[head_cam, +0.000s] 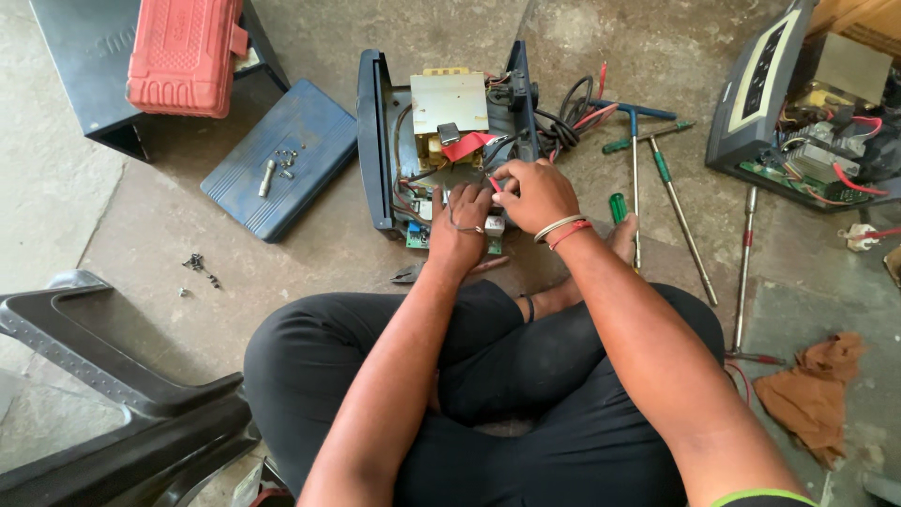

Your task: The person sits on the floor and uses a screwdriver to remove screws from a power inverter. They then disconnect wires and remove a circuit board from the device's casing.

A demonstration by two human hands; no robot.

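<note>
Person sits cross-legged on concrete floor [141, 202], head view down; largest item near is black plastic chair [122, 394] at 8 o'clock; black case [89, 70] at 11 o'clock with red toolbox [183, 52] on top; second opened unit [798, 113] at 2 o'clock, board and wires exposed; blue lid [282, 155] lying flat at 10 o'clock of the hands, carrying loose screws [282, 160] and a small cylinder part.

Work item: opened power unit [441, 141] at 12 o'clock, dead ahead of the knees; cover already off, transformer [449, 108] and wiring bare, so opening-up looks done; judged mid-way, internal wire work in hand, reassembly all left, screws out on the lid.

Left hand [458, 230] rests at unit's lower edge over the small green board [418, 237], fingers curled loosely, grip on anything cannot tell; right hand [533, 192] just at 2 o'clock of left, fingertips pinched narrow on a red wire [495, 184] inside the unit; both hands touching the unit's near side.

T-handle drivers [648, 160] and green screwdriver [618, 207] at 3 o'clock of right hand, near; red-handled driver [744, 272] further out; brown rag [812, 390] at 4 o'clock; few stray screws [199, 268] at 9 o'clock on floor.
</note>
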